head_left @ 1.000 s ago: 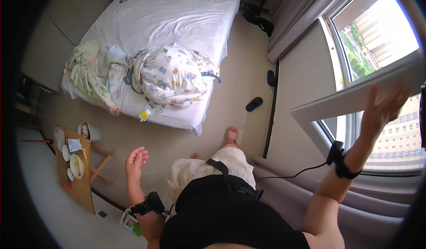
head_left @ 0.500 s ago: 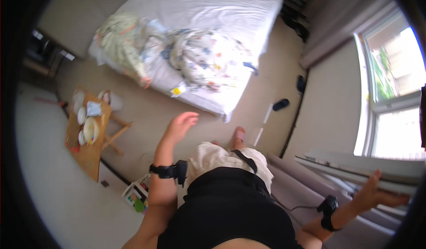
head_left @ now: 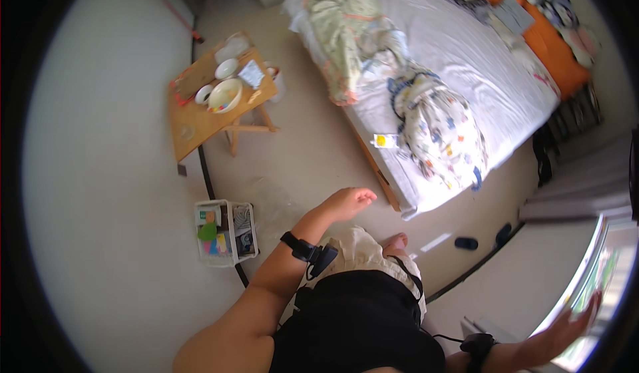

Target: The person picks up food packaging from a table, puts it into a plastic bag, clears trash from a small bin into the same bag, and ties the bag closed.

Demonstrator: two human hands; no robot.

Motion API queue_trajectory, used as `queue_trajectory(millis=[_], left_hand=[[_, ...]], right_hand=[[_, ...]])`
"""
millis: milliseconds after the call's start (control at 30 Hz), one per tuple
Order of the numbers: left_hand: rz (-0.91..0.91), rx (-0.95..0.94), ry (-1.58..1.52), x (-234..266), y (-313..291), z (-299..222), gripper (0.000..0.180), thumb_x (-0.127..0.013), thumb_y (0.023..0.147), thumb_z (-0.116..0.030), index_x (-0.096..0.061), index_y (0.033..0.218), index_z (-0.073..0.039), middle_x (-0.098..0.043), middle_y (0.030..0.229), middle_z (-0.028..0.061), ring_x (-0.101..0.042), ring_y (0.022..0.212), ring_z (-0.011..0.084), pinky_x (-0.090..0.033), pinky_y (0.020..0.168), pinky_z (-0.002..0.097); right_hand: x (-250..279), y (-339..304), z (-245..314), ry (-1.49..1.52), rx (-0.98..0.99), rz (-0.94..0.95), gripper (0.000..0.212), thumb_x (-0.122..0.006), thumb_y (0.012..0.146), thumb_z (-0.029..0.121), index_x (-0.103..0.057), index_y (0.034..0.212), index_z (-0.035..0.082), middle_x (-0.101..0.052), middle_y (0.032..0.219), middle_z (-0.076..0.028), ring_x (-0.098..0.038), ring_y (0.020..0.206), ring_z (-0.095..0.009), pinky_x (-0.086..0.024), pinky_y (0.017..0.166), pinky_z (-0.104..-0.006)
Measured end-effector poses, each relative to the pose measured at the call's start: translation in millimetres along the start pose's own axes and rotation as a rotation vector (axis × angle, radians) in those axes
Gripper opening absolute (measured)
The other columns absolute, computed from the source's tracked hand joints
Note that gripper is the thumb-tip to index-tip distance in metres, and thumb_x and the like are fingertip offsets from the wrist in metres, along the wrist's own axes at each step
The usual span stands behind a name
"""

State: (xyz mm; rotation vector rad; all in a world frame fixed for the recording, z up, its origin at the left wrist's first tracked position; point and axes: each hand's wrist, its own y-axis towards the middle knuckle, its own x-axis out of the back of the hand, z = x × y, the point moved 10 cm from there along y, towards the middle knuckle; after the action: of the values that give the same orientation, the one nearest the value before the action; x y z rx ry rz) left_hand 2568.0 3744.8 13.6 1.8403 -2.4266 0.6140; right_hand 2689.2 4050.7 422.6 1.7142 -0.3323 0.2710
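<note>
Window (head_left: 607, 260) stands at the right edge, its pale frame running lengthwise on a slant from the far side toward the near. Right hand (head_left: 574, 330) is much the nearer of the two hands: it lies in front of the window's near end, fingers apparently stretched out rather than closed, nothing visible in its grip. From where I stand, I can't tell whether it touches the frame or merely overlaps it. So the window is close by the right hand and well off to the right of the left hand (head_left: 351, 203). That one hovers mid-scene, fingers loosely bent, seemingly empty, nearest the bed's (head_left: 459, 40) near corner. A patterned quilt (head_left: 442, 130) lies bunched on the bed. Far left, a wooden desk (head_left: 203, 123) carries a pale bowl (head_left: 233, 103); nearer, there's a white crate (head_left: 231, 236).
</note>
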Motion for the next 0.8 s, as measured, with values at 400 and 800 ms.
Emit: queue_trajectory(millis=[400,800], left_hand=[[-0.605,0.344,-0.43,96.4,-162.6,108.6,0.024,-0.048,0.083,-0.013,-0.056,0.102,-0.001,-0.061,0.09,0.0083,-0.057,0.082,0.0156,-0.045,0.074,0.0271],[-0.815,0.52,-0.409,162.3,-138.5,125.1,0.025,-0.047,0.083,-0.008,-0.054,0.105,0.0,-0.06,0.093,0.0082,-0.056,0.082,0.0141,-0.045,0.075,0.0256]], right_hand=[[-185.6,-5.4,191.5,0.834,0.195,0.707,0.028,-0.05,0.073,-0.002,-0.055,0.101,-0.001,-0.047,0.117,-0.016,-0.042,0.11,-0.032,-0.033,0.092,-0.0429],[-343.4,-31.2,283.8,1.036,0.298,0.976,0.027,-0.055,0.072,0.001,-0.055,0.099,0.0,-0.046,0.116,-0.016,-0.04,0.11,-0.034,-0.035,0.09,-0.0407]])
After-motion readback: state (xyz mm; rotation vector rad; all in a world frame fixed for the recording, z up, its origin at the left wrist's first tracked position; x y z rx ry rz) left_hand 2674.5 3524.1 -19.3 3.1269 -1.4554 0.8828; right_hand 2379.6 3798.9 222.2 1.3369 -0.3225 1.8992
